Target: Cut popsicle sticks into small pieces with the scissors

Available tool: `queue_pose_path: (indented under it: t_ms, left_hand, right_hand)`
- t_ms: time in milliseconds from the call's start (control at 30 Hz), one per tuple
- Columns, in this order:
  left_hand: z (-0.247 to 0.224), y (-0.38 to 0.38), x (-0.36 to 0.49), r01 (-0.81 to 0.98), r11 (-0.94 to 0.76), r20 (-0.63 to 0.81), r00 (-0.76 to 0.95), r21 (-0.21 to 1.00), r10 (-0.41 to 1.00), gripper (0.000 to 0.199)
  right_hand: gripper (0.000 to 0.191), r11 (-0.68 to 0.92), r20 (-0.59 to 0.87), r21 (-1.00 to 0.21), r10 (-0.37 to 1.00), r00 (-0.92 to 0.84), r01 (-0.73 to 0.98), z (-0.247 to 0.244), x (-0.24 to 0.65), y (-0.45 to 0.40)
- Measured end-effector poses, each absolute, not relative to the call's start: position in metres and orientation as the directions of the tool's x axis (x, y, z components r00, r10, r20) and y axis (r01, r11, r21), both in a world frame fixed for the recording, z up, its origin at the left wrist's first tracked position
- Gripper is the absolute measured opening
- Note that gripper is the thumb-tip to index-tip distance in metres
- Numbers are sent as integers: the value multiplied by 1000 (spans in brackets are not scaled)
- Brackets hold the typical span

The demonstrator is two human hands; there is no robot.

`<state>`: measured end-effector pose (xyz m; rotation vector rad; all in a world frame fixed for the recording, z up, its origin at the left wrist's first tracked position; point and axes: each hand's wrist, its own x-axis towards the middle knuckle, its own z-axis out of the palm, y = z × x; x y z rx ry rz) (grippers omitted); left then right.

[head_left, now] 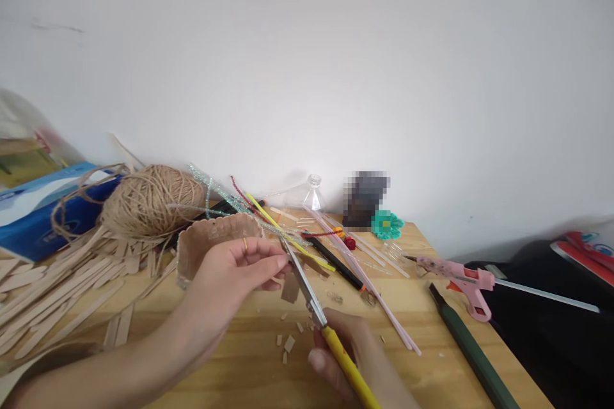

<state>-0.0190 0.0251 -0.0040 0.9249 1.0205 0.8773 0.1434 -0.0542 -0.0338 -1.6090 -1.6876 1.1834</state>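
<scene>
My right hand is closed around the yellow handle of a pair of scissors, whose metal blades point up and away from me. My left hand, with a ring on one finger, pinches thumb and fingertips together right beside the blades. Whatever those fingertips hold is too small or hidden to name. Just beyond the left hand stands a brown scalloped container. Under the blades lies a brown flat piece, and small cut bits are scattered nearer to me.
Wooden sticks, a twine ball and a blue tissue pack crowd the left. Pipe cleaners, a black marker and pink sticks lie centrally. A pink glue gun and dark green tool occupy the right edge.
</scene>
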Motion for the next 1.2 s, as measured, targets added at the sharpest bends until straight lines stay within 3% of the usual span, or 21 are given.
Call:
queue_pose_path:
  t_ms: [200,667,1000,1200]
  left_hand:
    - [-7,25,-20,-130,335,-297,243,933,923,9]
    - [-6,27,-18,-125,346,-315,215,930,924,10]
    - [-4,25,-19,-121,336,-300,243,934,922,8]
    - [-6,25,-19,-123,330,-290,264,936,920,8]
  right_hand:
    - [48,-152,-243,-884,957,-158,442,-28,143,-54]
    - [46,-185,-267,-895,951,-154,406,-27,145,-55]
    - [49,-164,-253,-897,953,-170,411,-26,144,-53]
    - [62,-122,-224,-878,959,-171,462,-31,144,-54]
